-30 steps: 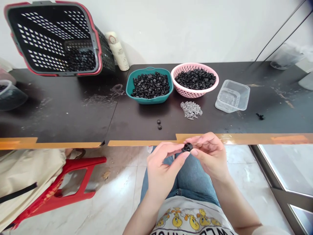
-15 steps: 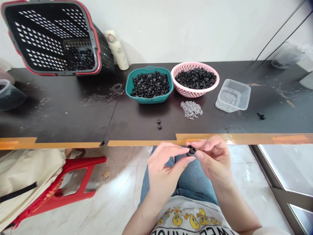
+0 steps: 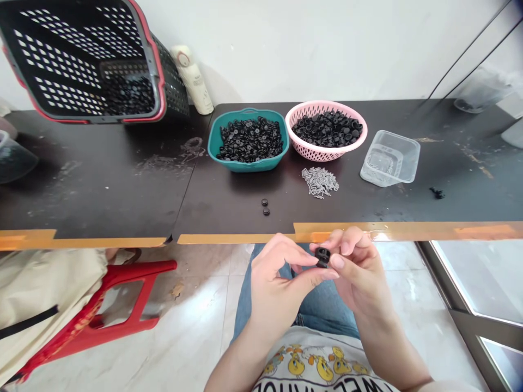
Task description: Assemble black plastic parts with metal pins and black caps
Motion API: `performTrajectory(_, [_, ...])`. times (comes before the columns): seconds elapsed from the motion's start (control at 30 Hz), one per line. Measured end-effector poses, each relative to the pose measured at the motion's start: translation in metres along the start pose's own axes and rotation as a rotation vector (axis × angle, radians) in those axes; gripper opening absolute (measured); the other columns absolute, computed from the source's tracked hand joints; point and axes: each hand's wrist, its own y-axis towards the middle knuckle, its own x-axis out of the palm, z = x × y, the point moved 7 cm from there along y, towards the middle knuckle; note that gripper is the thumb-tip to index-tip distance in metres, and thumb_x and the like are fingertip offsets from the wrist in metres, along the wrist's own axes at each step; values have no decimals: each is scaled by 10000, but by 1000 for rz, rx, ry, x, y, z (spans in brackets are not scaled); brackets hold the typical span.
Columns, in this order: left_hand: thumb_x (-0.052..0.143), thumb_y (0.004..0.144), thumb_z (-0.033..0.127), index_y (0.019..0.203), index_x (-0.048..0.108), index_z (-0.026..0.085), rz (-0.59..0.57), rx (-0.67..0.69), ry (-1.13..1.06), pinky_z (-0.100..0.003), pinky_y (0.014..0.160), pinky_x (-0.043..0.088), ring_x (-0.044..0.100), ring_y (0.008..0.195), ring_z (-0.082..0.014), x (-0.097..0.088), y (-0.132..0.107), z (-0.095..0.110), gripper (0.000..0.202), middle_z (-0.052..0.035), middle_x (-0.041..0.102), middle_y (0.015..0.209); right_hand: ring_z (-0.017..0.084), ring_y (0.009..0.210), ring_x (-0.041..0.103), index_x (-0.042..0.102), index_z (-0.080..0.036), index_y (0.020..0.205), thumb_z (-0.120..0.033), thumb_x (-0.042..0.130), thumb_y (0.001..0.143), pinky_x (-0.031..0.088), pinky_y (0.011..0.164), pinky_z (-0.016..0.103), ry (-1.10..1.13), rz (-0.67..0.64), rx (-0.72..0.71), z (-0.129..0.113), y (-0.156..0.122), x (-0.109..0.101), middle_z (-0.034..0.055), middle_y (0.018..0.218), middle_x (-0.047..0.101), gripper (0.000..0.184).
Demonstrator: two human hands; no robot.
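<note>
Between both hands, just in front of the table edge and above my lap, is a small round black plastic part (image 3: 322, 257). My left hand (image 3: 281, 277) pinches it from the left with thumb and fingertips. From the right, my right hand (image 3: 356, 267) grips it with thumb and fingers. The part's far side is hidden by fingertips. Two small round black pieces (image 3: 265, 207) lie on the table beyond my left hand. A heap of small grey metal screws or pins (image 3: 320, 182) lies farther right.
A teal basin (image 3: 212, 142) of black discs and a pink basket (image 3: 295, 148) of black caps stand behind. Right of them is a clear plastic tub (image 3: 408, 158). A tilted black crate (image 3: 174, 81), white bottle (image 3: 194, 81) and red stool (image 3: 139, 305) are left.
The black part has turned between my fingers and now shows more of its side. Both hands have shifted slightly right and down; the table things stay put.
</note>
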Motion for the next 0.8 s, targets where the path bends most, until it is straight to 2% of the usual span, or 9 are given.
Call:
performTrajectory(0.27, [892, 742, 202, 747, 689, 203, -4, 147, 81, -198, 531, 509, 605, 608, -94, 2, 1, 13, 202, 36, 660, 681, 174, 889, 784, 674, -268, 796, -218, 879, 790, 654, 828, 284, 113, 48, 56, 2, -2, 6, -45, 867, 773, 211])
performTrajectory(0.43, [851, 791, 181, 818, 750, 218, 13, 209, 129, -211, 579, 560, 666, 653, -109, 2, 0, 13, 110, 13, 720, 754, 196, 871, 786, 644, -260, 763, -228, 871, 797, 656, 793, 309, 49, 149, 26, 2, -2, 1, -33, 868, 793, 232])
performTrajectory(0.57, [824, 815, 155, 855, 764, 237, 7, 171, 101, -243, 663, 595, 693, 730, -130, 2, -3, 6, 109, 2, 737, 812, 193, 920, 782, 668, -270, 802, -199, 852, 813, 648, 824, 307, 21, 189, -22, -1, -5, 1, -32, 904, 803, 198])
performTrajectory(0.67, [834, 811, 200, 887, 752, 235, 55, 95, 49, -252, 698, 600, 679, 762, -132, 1, -6, -2, 117, -8, 707, 859, 196, 930, 780, 677, -275, 828, -208, 836, 834, 649, 827, 310, 15, 185, -7, 1, -7, 3, -21, 937, 808, 173])
performTrajectory(0.73, [843, 808, 250, 1003, 733, 244, 69, 21, -26, -249, 725, 605, 677, 791, -128, 1, -7, -9, 224, -16, 686, 932, 199, 915, 782, 678, -275, 839, -235, 832, 841, 653, 813, 312, 10, 188, -4, 1, -9, 2, -12, 948, 809, 159])
performTrajectory(0.8, [839, 816, 285, 1099, 706, 255, 23, -28, -91, -238, 761, 601, 683, 838, -128, 4, -7, -14, 315, -18, 680, 970, 206, 902, 782, 683, -277, 861, -260, 836, 839, 657, 814, 325, 11, 173, -9, 0, -10, 2, -2, 959, 810, 155])
